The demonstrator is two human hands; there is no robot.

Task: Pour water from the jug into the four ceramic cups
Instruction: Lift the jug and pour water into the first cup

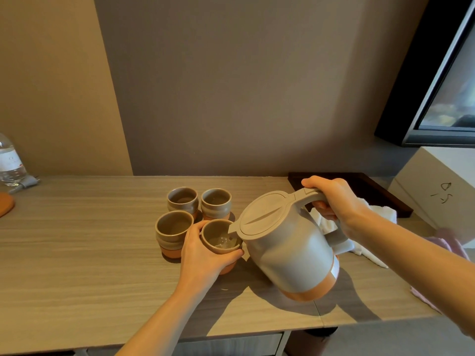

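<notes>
Several grey-brown ceramic cups with orange bases stand grouped on the wooden table (77, 253). My left hand (203, 253) wraps around the near right cup (221, 240), which holds a little water. My right hand (334, 201) grips the handle of the grey jug (288, 247) with an orange base. The jug is tilted left, its spout over that cup's rim. The near left cup (173, 227), far left cup (182, 199) and far right cup (216, 201) look empty.
A dark tray (380, 186) and a white cloth (380, 211) lie behind the jug on the right. A white box (437, 191) and a pink cloth (447, 242) sit at the far right. A water bottle (10, 160) and an orange coaster (5, 204) are at the left edge.
</notes>
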